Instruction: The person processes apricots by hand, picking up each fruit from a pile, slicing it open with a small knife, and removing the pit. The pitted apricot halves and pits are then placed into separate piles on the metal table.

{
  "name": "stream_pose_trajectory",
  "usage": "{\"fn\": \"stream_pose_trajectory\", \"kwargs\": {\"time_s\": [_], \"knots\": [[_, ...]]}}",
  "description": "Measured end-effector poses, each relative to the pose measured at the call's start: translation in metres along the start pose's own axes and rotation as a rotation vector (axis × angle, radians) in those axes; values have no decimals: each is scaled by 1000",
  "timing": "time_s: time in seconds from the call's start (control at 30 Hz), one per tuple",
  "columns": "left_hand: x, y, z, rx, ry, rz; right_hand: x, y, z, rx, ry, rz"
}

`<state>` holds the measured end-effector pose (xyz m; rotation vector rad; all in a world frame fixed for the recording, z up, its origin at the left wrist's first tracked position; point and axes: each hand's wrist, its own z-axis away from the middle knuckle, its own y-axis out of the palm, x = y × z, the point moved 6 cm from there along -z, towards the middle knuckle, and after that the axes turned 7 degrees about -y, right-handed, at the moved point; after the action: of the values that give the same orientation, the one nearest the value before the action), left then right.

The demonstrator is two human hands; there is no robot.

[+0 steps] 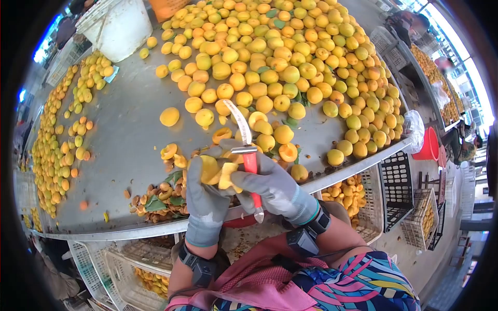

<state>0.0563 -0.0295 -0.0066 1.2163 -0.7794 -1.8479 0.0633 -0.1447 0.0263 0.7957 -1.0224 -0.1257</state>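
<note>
Both hands wear grey gloves and meet above the metal table's near edge. My left hand [207, 199] is closed on a yellow apricot piece [209, 170]. My right hand [272, 184] holds a red-handled knife [250, 163], its curved blade pointing up and away, and also pinches a second apricot piece [227, 176] beside the first. Whether the two pieces are still joined is hard to tell. Just left of the hands lies a pile of pits and scraps [161, 199] with green leaves. Cut halves [288, 152] and whole apricots [284, 134] lie close to the knife.
A large heap of apricots [290, 57] covers the table's far and right part; more apricots [57, 150] lie along the left. A white bucket [116, 31] stands at the back left. Crates [397, 192] and a red bucket [426, 144] are beyond the right edge.
</note>
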Motion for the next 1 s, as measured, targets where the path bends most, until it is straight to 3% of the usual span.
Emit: {"fn": "stream_pose_trajectory", "kwargs": {"time_s": [0.13,0.27,0.43,0.5,0.57,0.6,0.67,0.8,0.9,0.93,1.0], "knots": [[-14,-6,4,20,46,-299,10,-4,-4,-77,-83,177],[-10,-20,2,-48,-38,-62,7,-15,-10,-161,-102,292],[-27,-30,10,-30,-18,-96,14,-16,-11,-251,-175,298],[-42,-44,13,-111,138,-83,15,-13,-11,-203,-205,282],[-60,-53,23,-41,275,-230,15,-7,-8,-194,-199,302],[-66,-63,32,-95,266,-26,14,-3,-6,-181,-214,305],[-74,-87,60,-271,265,212,6,-2,2,-195,-205,332],[-76,-135,132,-358,203,167,-12,-3,19,-189,-198,360],[-68,-175,190,-413,260,212,-22,-10,29,-238,-222,423],[-66,-188,207,-356,255,241,-24,-6,33,-234,-230,395],[-53,-216,249,-492,281,271,-28,-9,34,-216,-230,398]]}}
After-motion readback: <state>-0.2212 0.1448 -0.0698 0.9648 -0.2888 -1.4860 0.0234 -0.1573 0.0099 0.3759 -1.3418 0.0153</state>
